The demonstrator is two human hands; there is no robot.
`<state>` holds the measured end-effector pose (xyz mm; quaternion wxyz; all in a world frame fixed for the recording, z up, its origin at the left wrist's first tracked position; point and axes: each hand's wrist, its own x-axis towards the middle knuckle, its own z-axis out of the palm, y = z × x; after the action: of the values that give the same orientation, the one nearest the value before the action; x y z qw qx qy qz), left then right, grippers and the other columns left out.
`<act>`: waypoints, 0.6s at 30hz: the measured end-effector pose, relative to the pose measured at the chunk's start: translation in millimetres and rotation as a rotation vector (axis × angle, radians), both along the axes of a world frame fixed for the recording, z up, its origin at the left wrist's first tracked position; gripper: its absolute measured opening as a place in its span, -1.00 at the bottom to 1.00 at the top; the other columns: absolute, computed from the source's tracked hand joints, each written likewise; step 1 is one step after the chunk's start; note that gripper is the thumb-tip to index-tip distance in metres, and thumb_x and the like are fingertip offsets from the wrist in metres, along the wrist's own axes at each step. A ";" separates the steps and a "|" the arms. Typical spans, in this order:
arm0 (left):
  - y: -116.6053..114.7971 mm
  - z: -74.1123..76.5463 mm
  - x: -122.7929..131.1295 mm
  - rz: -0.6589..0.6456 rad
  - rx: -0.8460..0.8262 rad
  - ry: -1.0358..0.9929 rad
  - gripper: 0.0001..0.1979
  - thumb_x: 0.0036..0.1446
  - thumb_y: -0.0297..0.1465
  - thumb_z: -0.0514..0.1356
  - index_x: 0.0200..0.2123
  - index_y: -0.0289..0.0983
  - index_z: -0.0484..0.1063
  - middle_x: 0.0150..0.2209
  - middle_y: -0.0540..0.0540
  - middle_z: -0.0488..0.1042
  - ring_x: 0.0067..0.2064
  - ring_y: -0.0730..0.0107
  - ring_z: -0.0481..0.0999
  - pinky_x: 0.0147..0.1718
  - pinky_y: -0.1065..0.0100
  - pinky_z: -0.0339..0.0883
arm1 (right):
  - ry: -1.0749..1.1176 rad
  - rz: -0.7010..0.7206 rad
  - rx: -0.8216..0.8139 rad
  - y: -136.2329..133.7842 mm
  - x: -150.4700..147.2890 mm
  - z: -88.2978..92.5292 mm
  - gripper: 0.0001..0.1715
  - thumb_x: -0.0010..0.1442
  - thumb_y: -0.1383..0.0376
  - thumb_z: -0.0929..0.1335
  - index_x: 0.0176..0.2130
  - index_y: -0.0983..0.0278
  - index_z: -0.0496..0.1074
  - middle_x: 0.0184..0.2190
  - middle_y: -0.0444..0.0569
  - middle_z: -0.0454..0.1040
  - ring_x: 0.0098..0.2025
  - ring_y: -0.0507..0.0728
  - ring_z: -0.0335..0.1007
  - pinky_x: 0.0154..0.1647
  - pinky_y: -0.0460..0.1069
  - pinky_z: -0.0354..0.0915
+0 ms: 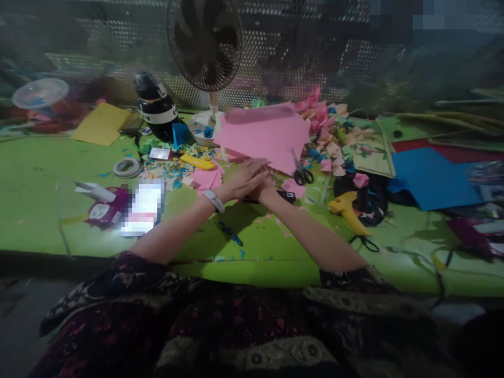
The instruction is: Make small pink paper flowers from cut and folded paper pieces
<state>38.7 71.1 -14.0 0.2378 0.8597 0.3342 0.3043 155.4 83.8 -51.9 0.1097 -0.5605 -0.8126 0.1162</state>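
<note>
My left hand (246, 177) lies over my right hand (264, 188), its fingers stretched out and pressed together. The right hand's fingers are mostly hidden beneath it. Under and beside the hands, a black object with a small white label (287, 196) sticks out to the right; its kind is hidden. Just beyond the hands is a stack of pink paper (263, 134). Black-handled scissors (302, 173) rest by its right front corner. Smaller pink paper pieces (208, 178) lie left of the hands, near a yellow cutter (197, 161).
A lit phone (144, 207), a tape roll (126, 167) and paper scraps lie on the left. A fan (205, 44) and black bottle (159, 110) stand behind. On the right are folded paper flowers (321, 118), blue paper (433, 176) and a yellow glue gun (350, 211) with its cord.
</note>
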 end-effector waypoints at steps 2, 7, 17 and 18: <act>-10.3 -0.6 -15.8 0.173 -0.005 -0.129 -0.60 0.32 -0.33 -0.03 0.10 -0.28 0.43 0.18 -0.23 0.43 0.23 0.19 0.35 0.24 0.15 0.19 | -0.010 -0.089 0.085 -8.2 -0.6 17.9 -0.53 0.34 0.32 0.14 0.09 0.40 0.43 0.09 0.32 0.47 0.18 0.36 0.33 0.22 0.23 0.19; -38.1 -0.3 -44.4 0.506 -0.229 0.012 -0.68 0.15 -0.39 0.10 -0.06 -0.34 0.51 -0.20 -0.19 0.56 -0.16 0.18 0.51 -0.11 0.21 0.37 | 0.054 -0.116 0.143 -21.4 -3.5 44.0 -0.52 0.41 0.30 0.10 -0.14 0.38 0.53 -0.08 0.23 0.57 -0.01 0.25 0.46 0.03 0.07 0.27; -35.0 -18.0 -44.1 0.230 -0.527 -0.049 -0.66 -0.01 -0.38 0.32 -0.12 -0.32 0.48 -0.50 0.00 0.48 -0.47 0.43 0.39 -0.47 0.41 0.18 | 0.256 0.033 0.063 -30.4 10.7 58.1 -0.61 0.39 0.19 0.21 -0.13 0.32 0.55 -0.11 0.11 0.60 -0.09 0.17 0.48 -0.06 0.01 0.28; -33.0 -20.4 -45.5 0.218 -0.534 -0.086 -0.66 -0.05 -0.38 0.35 -0.15 -0.31 0.48 -0.52 0.03 0.46 -0.49 0.43 0.38 -0.48 0.42 0.17 | 0.274 0.094 0.005 -33.3 15.9 62.8 -0.61 0.37 0.14 0.24 -0.13 0.31 0.55 -0.12 0.08 0.61 -0.11 0.17 0.49 -0.07 0.01 0.29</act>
<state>-6.8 38.1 -34.4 0.4355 0.7119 0.4828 0.2654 171.3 50.5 10.8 0.2153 -0.5003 -0.8157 0.1946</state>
